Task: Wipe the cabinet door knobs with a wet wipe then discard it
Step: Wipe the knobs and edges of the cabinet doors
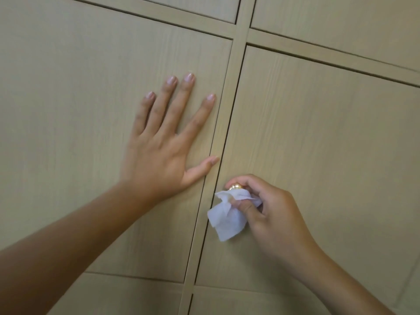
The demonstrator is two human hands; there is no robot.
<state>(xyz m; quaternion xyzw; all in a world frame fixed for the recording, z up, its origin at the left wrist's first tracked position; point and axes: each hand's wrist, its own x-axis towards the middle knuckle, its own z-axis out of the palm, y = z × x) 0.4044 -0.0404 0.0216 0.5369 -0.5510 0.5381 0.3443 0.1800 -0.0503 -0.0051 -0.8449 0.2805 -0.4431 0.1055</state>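
left hand [163,142] spread flat on left cabinet door [68,110], right hand [270,212] pinching wet wipe [227,219] around gold knob [234,186]

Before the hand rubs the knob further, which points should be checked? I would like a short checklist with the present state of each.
1. Wipe held in the right hand: ok, pinched between thumb and fingers.
2. Wipe touching the knob: ok, it wraps the lower part; the gold top is bare.
3. Left hand bracing the left door: ok, flat, fingers spread.
4. Right door shut: ok, it looks level with the frame.
5. Wipe wet enough: cannot tell.
6. Other knobs and a bin for discarding: cannot tell, none in view.
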